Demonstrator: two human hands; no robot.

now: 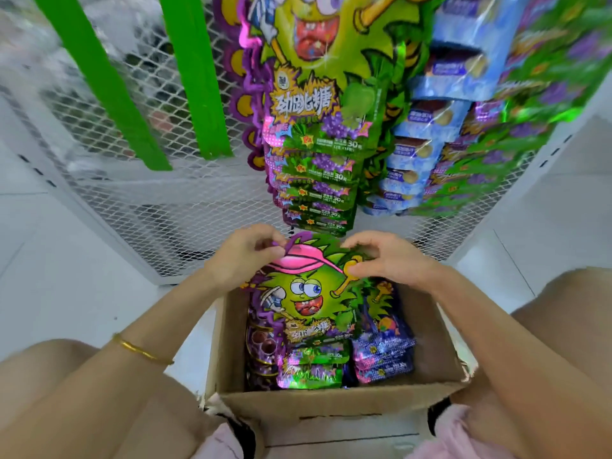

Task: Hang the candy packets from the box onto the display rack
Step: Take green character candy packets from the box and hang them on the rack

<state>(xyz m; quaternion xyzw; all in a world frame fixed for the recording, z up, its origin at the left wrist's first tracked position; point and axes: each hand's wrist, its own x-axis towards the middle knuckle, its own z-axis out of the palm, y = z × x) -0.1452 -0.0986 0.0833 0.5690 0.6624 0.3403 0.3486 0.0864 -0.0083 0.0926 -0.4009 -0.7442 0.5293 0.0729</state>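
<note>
From the head view, I see my left hand (pixel 246 256) and my right hand (pixel 381 258) both up at the far edge of the box (pixel 331 409); each one pinches the top of the same candy packet (pixel 304 293), the left at its top left corner and the right at its top right corner; neither hand is nearer, they sit side by side with the pink cap of the picture between them.

The candy packet is a long strip; its long way runs from my hands back toward me and down into the box, so its bottom part is among the others inside.

The display rack (pixel 165 210) is a white wire wall just past the far edge of the box; it lies up and away from my hands; I think the lift must go up and forward. A row of hung green packets (pixel 314 144) is on it, and its lowest end comes down to just above my hands; blue packets (pixel 430 127) hang beside them on the right. I cannot see the hook from here.

The box sits on the floor (pixel 82 276) between my knees; in it are more green strips in the middle, purple-blue packets (pixel 384 352) by the right wall and dark purple packets (pixel 261 346) by the left wall; so lots are left to hang, I think.
</note>
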